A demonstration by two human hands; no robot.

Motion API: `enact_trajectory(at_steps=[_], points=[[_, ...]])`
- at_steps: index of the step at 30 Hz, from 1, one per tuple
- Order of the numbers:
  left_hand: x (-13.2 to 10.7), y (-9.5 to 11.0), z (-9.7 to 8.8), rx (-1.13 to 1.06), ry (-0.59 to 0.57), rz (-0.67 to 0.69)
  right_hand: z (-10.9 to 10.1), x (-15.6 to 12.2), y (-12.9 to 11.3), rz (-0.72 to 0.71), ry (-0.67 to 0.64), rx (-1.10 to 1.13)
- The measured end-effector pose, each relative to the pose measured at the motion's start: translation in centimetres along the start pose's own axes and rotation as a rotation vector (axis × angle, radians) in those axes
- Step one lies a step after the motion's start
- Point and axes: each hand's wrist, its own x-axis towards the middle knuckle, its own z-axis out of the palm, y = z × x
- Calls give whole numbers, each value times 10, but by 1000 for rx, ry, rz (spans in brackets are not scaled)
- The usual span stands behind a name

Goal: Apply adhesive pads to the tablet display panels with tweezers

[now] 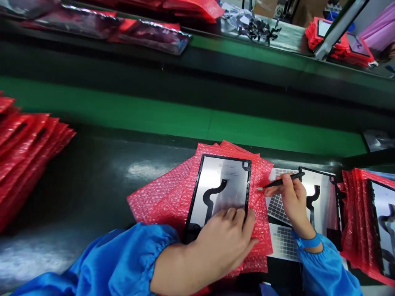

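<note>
A tablet display panel, silver-backed with a black frame and a curved black ribbon cable, lies on red bubble-wrap bags. My left hand bends over the panel's lower right part, its fingers curled at the edge and their tips hidden. In my right hand, closed, are thin black tweezers pointing left. A small pale square sits at their tip, just right of the panel. Beneath my right wrist is a second display panel, and sheets of grey squares lie partly under it.
Stacked red bubble-wrap bags stand at the left. On the right, more bags lie by another panel. A raised shelf crosses behind, with wrapped packs and loose black parts on it. A person's pink sleeve shows at upper right.
</note>
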Motion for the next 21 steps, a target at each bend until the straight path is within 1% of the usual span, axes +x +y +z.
enact_trajectory(at_steps=[2,4,6,9,12,21], points=[[-1,-3,9,40,-59,-72,17,-5,5,19,-11,13],[0,-4,15,43,-115,-86,27,-8,12,47,-18,23],[3,-5,17,26,-177,-82,32,-10,17,66,-23,33],[4,-4,15,10,-253,-78,31,-10,21,72,-48,48],[4,-4,14,15,-266,-85,31,-9,20,76,-66,55],[5,-6,15,-14,-275,-81,34,-11,18,67,-52,13]])
